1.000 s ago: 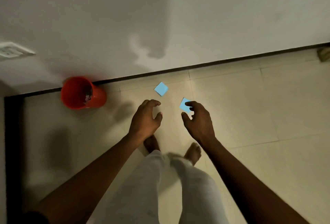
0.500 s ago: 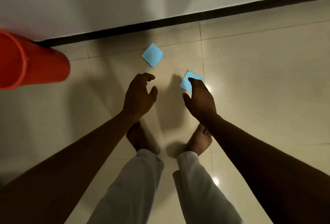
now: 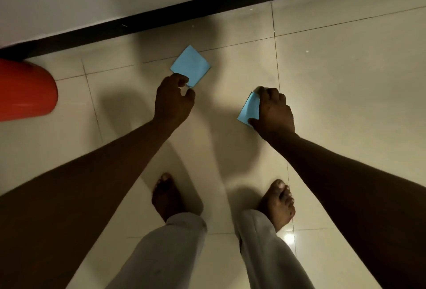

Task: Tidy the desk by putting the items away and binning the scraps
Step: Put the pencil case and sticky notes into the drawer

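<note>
Two light blue square paper scraps lie on the beige tiled floor. My left hand point(image 3: 173, 100) pinches the near corner of the left blue scrap point(image 3: 190, 65), which lies flat near the wall. My right hand point(image 3: 273, 113) grips the right blue scrap point(image 3: 249, 109), its fingers curled over the paper and its thumb at the lower corner; most of that scrap is hidden under the hand. A red bin point(image 3: 25, 90) stands at the left edge, only partly in view.
A white wall with a black skirting point(image 3: 207, 7) runs across the top. My bare feet point(image 3: 167, 196) and grey trouser legs point(image 3: 166, 254) are below the hands. Beige floor tiles point(image 3: 345, 81) stretch to the right.
I have bent closer to the floor. My left hand reached forward and took the left scrap's corner. My right hand closed over the right scrap. The bin slid towards the left edge.
</note>
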Available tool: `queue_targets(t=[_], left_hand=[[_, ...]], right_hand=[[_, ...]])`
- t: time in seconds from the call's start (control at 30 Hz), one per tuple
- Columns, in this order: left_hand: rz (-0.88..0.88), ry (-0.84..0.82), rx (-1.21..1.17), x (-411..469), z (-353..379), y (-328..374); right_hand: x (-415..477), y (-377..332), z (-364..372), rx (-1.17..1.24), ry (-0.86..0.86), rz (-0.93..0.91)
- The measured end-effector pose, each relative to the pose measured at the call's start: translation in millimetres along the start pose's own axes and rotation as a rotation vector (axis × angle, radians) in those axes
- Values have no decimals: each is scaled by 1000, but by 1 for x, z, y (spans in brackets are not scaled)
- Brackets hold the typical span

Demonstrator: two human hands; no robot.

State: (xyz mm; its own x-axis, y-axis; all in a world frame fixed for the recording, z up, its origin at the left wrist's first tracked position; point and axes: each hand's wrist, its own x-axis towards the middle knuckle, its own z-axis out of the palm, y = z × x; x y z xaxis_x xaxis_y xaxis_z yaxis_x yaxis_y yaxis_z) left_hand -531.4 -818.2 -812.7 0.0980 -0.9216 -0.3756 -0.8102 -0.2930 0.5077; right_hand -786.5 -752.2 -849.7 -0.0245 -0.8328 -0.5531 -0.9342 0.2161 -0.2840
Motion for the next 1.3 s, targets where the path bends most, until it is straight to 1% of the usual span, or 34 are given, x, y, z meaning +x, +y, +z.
queue_targets(t=[0.07, 0.13, 0.23, 0.27, 0.33, 0.4, 0.43, 0.5, 0.57, 0.67, 0.77, 0.87, 0.97, 1.07, 1.13, 1.2, 1.3], left_hand=[[26, -5, 17, 10, 2, -6], [30, -10, 44, 18, 3, -10], [11, -11, 61, 30, 5, -14], [-3, -4, 68, 35, 5, -14], [-39, 13, 76, 47, 4, -15], [-88, -10, 67, 64, 6, -16], [-124, -26, 49, 73, 7, -16], [-185, -37, 35, 87, 11, -14], [-208, -38, 113, 93, 18, -10], [-218, -62, 201, 91, 30, -3], [-207, -76, 165, 78, 38, -2], [-176, -25, 27, 53, 30, 2], [-174, 19, -119, 15, -2, 22], [-155, 24, -199, -37, -56, 51], [-170, 17, -265, -78, -102, 69], [-224, 0, -350, -124, -158, 90], [-291, 12, -484, -188, -247, 134]], right_hand=[[3, 3, 8, -111, 40, 15], [6, 4, 9, -167, 53, 25], [6, 5, 6, -201, 70, -21], [4, 3, 6, -157, 82, -33], [-2, -3, 5, 25, 98, -29], [-11, -11, 3, 245, 87, 24], [-15, -15, 2, 314, 82, 48], [-25, -21, 1, 391, 99, 55], [-35, -30, -2, 451, 118, 55], [-42, -45, -6, 589, 140, 109], [-45, -62, -19, 699, 167, 161], [-56, -76, -42, 762, 183, 190], [-82, -85, -76, 820, 195, 216], [-123, -93, -123, 822, 207, 209], [-156, -101, -159, 816, 183, 184], [-194, -115, -201, 807, 144, 161], [-249, -141, -270, 786, 96, 68]])
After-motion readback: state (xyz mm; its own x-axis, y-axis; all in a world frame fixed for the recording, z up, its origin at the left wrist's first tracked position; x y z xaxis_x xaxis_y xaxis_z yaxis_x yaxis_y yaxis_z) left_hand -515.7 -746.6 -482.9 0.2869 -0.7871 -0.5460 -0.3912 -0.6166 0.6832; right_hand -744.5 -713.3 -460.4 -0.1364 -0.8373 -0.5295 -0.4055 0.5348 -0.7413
